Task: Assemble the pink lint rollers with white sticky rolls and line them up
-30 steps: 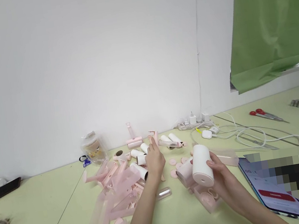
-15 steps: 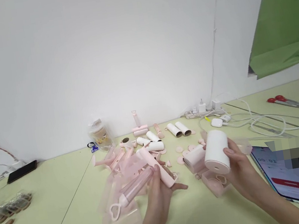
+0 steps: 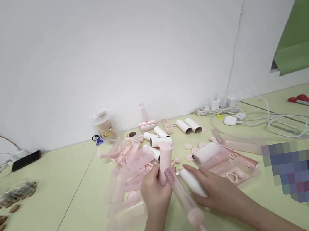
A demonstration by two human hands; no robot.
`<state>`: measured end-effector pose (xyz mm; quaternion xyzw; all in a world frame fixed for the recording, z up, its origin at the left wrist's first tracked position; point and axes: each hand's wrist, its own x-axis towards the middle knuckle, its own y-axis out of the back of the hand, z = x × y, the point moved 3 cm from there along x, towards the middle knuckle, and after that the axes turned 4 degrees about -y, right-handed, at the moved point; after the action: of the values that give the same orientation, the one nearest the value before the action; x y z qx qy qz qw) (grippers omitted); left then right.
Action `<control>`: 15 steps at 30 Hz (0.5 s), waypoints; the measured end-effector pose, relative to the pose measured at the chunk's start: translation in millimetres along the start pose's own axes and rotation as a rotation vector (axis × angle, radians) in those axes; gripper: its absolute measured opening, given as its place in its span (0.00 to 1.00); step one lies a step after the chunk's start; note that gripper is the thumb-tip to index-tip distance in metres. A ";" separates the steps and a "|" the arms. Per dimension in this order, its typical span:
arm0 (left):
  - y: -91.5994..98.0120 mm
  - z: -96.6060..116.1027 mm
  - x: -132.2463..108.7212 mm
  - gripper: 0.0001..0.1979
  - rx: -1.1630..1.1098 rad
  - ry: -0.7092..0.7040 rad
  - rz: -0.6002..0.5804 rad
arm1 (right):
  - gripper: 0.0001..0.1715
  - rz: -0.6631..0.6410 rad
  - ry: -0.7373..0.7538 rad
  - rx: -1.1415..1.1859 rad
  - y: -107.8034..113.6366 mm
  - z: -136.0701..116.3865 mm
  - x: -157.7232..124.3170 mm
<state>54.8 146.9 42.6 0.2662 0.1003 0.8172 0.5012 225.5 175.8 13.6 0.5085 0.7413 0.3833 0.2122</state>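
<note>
My left hand is closed around a pink lint roller. Its clear-pink handle points down and right, with the end close to the camera. In my right hand is a white sticky-paper roll, gripped between thumb and fingers and tilted. The roll is just right of the handle; whether they touch I cannot tell. Beyond the hands lie several white paper tubes and pink plastic parts. Right of them, another white roll rests by a pink heart-shaped ring.
At the wall stand an assembled pink lint roller and a bagged cup. A power strip, tangled white cables and red-handled scissors are on the right. A black phone lies far left. A blurred patch covers the lower right.
My left hand has turned the lint roller, so its handle swung from lower left to lower right. My right hand has brought the white roll left and down, beside the handle.
</note>
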 end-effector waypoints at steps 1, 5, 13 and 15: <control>2.0 1.2 0.2 0.12 0.117 -0.078 0.010 | 0.35 0.014 0.019 -0.035 -1.8 0.0 2.2; 1.2 7.2 -2.3 0.02 0.306 -0.339 0.028 | 0.18 0.128 0.037 0.189 13.9 1.6 7.6; -10.1 4.2 -36.1 0.16 0.114 -0.108 -0.384 | 0.21 -0.623 -0.158 0.683 36.4 -26.5 -26.6; -3.0 1.7 -60.0 0.11 -0.110 0.012 -0.411 | 0.15 -0.626 -0.136 0.575 34.7 -26.1 -43.1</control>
<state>79.4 95.8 22.6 0.2077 0.1109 0.7037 0.6704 244.6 133.6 53.6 0.3218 0.9207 0.0439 0.2163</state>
